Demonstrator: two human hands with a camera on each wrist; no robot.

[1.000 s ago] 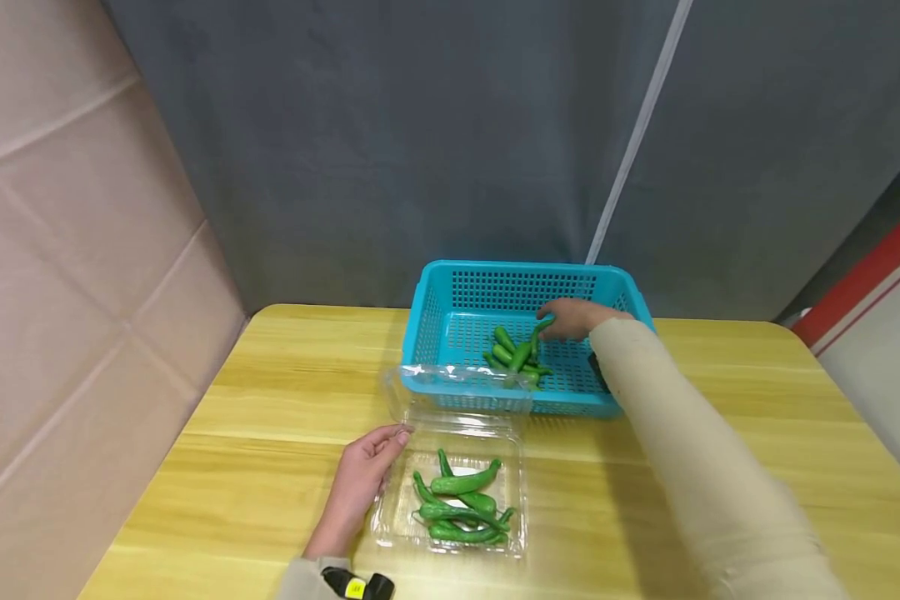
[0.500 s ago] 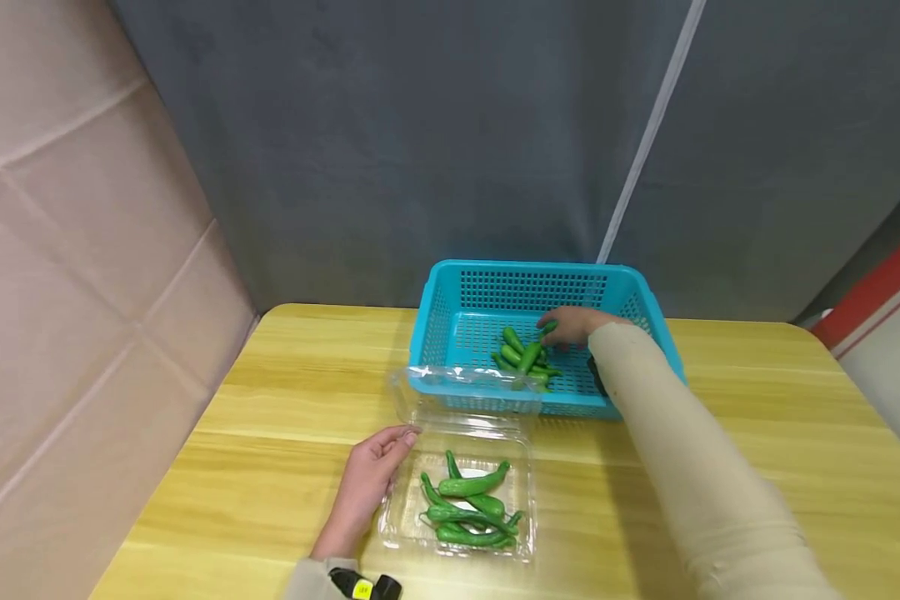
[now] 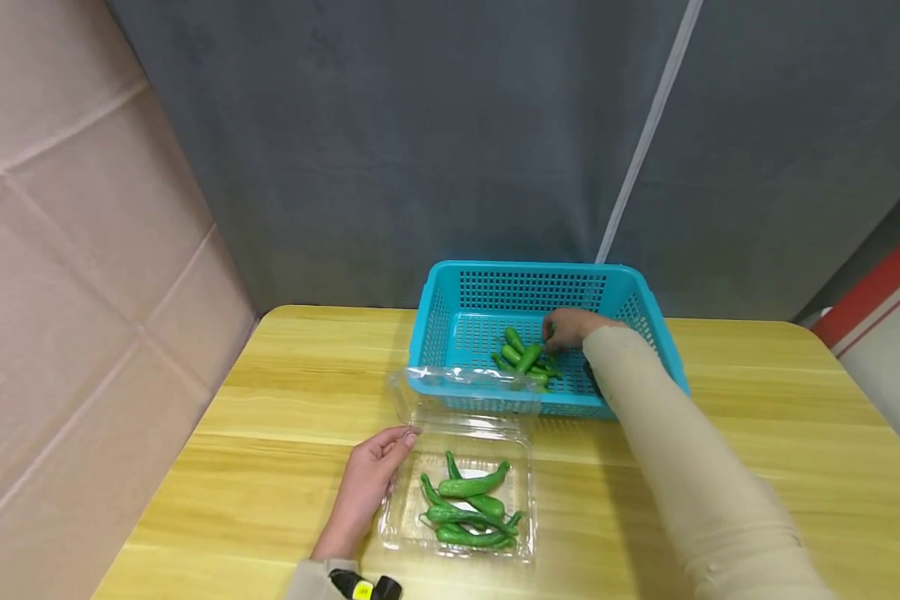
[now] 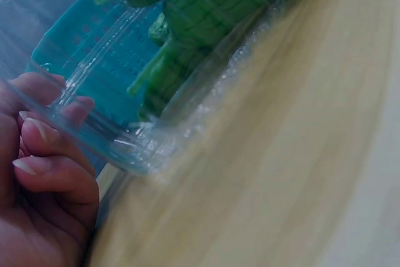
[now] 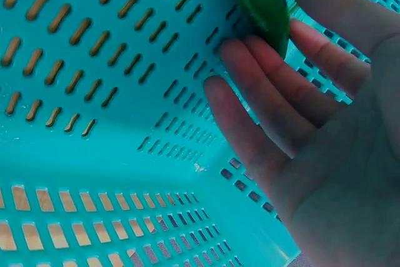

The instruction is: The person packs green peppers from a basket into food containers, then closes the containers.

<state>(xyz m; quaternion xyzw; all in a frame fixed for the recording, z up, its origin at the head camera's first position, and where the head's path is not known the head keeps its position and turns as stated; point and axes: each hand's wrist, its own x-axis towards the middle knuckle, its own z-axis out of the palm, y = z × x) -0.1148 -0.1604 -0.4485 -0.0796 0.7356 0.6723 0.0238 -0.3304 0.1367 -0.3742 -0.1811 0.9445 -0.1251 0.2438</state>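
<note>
In the head view, my left hand (image 3: 365,477) pinches the left edge of a clear plastic clamshell box (image 3: 401,529), whose lid (image 3: 412,407) is folded back. Several green chili peppers (image 3: 471,540) lie in the box. My right hand (image 3: 572,327) reaches into a blue perforated basket (image 3: 532,266), beside a small pile of green peppers (image 3: 512,356). The right wrist view shows a green pepper (image 5: 265,10) between my thumb and fingers, its upper end cut off by the frame. Curled fingers (image 4: 53,176) meet the plastic wall in the left wrist view.
The box and basket stand on a wooden table (image 3: 292,375), the box in front, with its lid overlapping the basket's near rim. A dark grey cloth wall (image 3: 390,150) rises behind the table. A pale panel (image 3: 75,317) stands on the left.
My right hand has lowered slightly in the basket, and the pepper at its fingertips has become mostly hidden by the hand. The view has shifted slightly. My left hand keeps its place on the box.
</note>
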